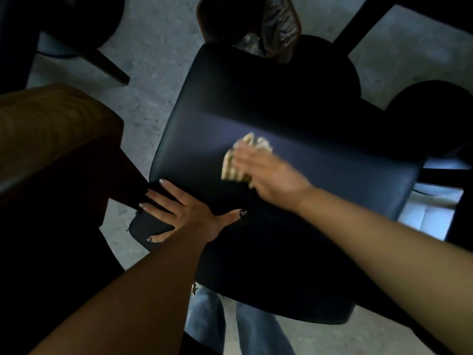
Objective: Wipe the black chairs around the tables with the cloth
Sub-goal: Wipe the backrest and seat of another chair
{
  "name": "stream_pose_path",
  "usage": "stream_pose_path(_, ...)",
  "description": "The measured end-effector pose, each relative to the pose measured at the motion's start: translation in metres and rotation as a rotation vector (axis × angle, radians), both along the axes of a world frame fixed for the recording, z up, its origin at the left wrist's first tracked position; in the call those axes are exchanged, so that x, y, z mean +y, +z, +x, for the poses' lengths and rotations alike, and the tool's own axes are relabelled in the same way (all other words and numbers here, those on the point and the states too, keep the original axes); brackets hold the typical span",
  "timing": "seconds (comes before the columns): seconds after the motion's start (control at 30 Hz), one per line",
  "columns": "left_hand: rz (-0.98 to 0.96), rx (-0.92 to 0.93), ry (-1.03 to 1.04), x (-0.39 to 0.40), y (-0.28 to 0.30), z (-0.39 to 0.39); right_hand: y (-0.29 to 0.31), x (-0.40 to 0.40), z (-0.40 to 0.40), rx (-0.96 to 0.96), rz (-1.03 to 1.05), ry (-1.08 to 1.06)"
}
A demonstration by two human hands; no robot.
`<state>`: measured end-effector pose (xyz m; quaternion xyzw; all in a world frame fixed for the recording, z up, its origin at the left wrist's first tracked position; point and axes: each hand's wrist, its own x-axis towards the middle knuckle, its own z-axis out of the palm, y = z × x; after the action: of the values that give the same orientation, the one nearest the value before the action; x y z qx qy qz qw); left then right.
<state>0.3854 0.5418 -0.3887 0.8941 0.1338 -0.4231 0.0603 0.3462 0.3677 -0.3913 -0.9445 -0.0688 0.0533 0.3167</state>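
A black padded chair (294,119) fills the middle of the view, seen from above. My right hand (271,175) holds a crumpled yellowish cloth (234,167) against the chair's dark cushion, right of centre; hand and cloth are blurred by motion. At the chair's near left edge my left hand (179,213) rests with fingers spread. Its thumb lies on the cushion and its fingers reach over a black rounded part (146,226) at that corner. What that black part is I cannot tell.
A brown wooden table corner (51,134) juts in at the left, close to the chair. A bin with a plastic liner (271,24) stands just beyond the chair. Dark chairs and black table legs (358,24) crowd the top and right. Speckled grey floor (153,60) shows between them.
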Motion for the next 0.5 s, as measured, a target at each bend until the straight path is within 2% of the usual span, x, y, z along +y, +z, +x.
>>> stream_pose_path(0.17,-0.006,0.035,-0.011,-0.001,0.002,0.003,-0.001,-0.116,0.041,0.012,-0.218,-0.778)
stream_pose_path(0.23,0.009,0.042,-0.019,-0.002,0.003,0.003,-0.004,-0.126,0.049,0.018,-0.223,-0.934)
stream_pose_path(0.33,0.029,0.022,-0.024,-0.002,0.001,0.003,-0.012,-0.091,0.051,0.015,-0.273,-0.914)
stream_pose_path(0.5,0.031,-0.022,-0.013,-0.002,-0.002,-0.001,-0.015,0.004,0.006,-0.06,-0.109,-0.68)
